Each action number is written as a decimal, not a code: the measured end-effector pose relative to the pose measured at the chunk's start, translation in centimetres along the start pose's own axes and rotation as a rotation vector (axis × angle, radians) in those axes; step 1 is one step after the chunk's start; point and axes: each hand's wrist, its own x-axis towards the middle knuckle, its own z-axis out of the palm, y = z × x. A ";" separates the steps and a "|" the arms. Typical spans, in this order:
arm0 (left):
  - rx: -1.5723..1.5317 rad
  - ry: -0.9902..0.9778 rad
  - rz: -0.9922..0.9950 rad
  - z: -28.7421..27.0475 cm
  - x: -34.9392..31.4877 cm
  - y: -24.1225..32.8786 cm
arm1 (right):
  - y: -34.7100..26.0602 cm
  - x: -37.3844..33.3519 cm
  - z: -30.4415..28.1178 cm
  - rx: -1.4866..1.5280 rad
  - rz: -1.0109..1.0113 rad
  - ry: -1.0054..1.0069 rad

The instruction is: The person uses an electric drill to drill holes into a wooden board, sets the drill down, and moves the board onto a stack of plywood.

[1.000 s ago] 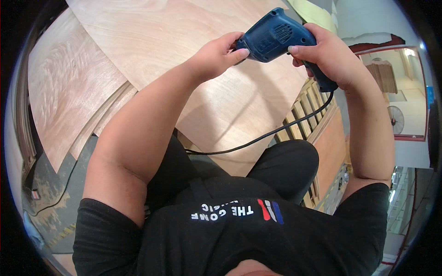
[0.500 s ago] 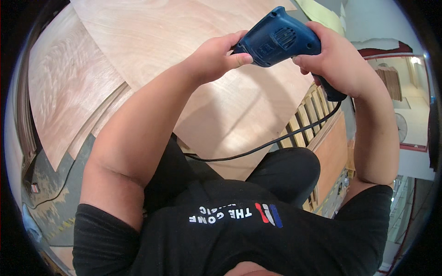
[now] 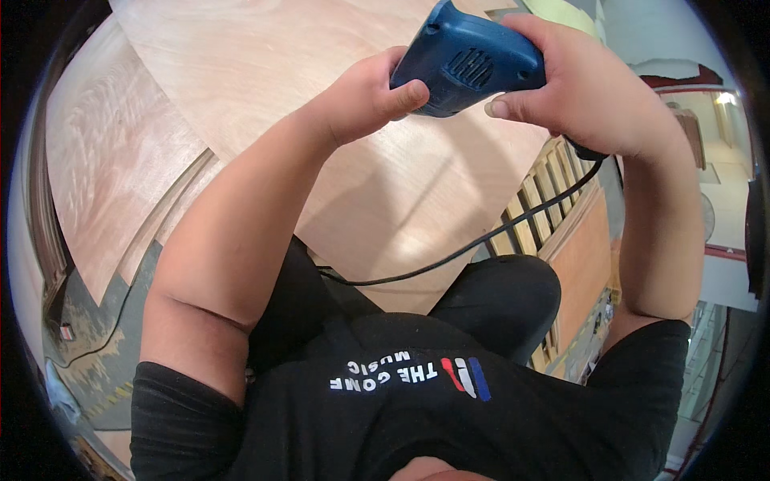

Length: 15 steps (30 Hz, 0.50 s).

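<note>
A blue corded power tool (image 3: 469, 68) with a slotted vent in its housing is held up in front of me, over the plywood. Its working end is out of sight, so I cannot tell its exact kind. My right hand (image 3: 561, 88) wraps round the handle, thumb along the near side of the housing. My left hand (image 3: 377, 92) grips the other end, its thumb pressed on the near face and its fingers hidden behind. From the handle's lower end, a black power cord (image 3: 481, 239) droops across to my lap.
Below the tool lies a large plywood sheet (image 3: 265, 72), with more plywood sheets (image 3: 112, 136) at the left. Slatted wood (image 3: 539, 204) and stacked boards (image 3: 584, 264) stand by my right knee. A thin cable (image 3: 112, 329) runs over the worn grey floor at the left.
Both hands have shifted the power tool slightly left and up, turning it a little. Less of its handle shows below my right hand.
</note>
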 end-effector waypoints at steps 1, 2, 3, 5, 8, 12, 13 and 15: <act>-0.005 -0.004 0.000 0.1 0.4 0.0 | 0.3 -0.1 -0.3 -0.002 0.022 -0.015; 0.041 -0.001 -0.001 0.2 0.7 0.0 | 0.4 0.0 -0.6 -0.005 0.045 -0.031; 0.092 0.007 -0.003 0.2 0.9 0.1 | -0.6 0.8 -0.3 -0.004 0.060 -0.046; 0.124 0.024 -0.015 0.4 1.2 0.1 | -1.4 0.8 -0.4 -0.004 0.091 -0.075; 0.148 0.042 -0.023 1.0 1.4 -0.1 | -2.0 0.4 -1.2 -0.013 0.146 -0.119; 0.157 0.050 -0.022 1.3 1.8 -0.5 | -2.6 0.3 -2.2 -0.023 0.227 -0.166; 0.157 0.045 -0.021 1.3 1.8 -0.4 | -2.6 0.6 -2.4 -0.024 0.249 -0.177; 0.189 0.073 -0.049 1.5 1.8 -0.1 | -2.9 0.5 -2.8 -0.025 0.291 -0.200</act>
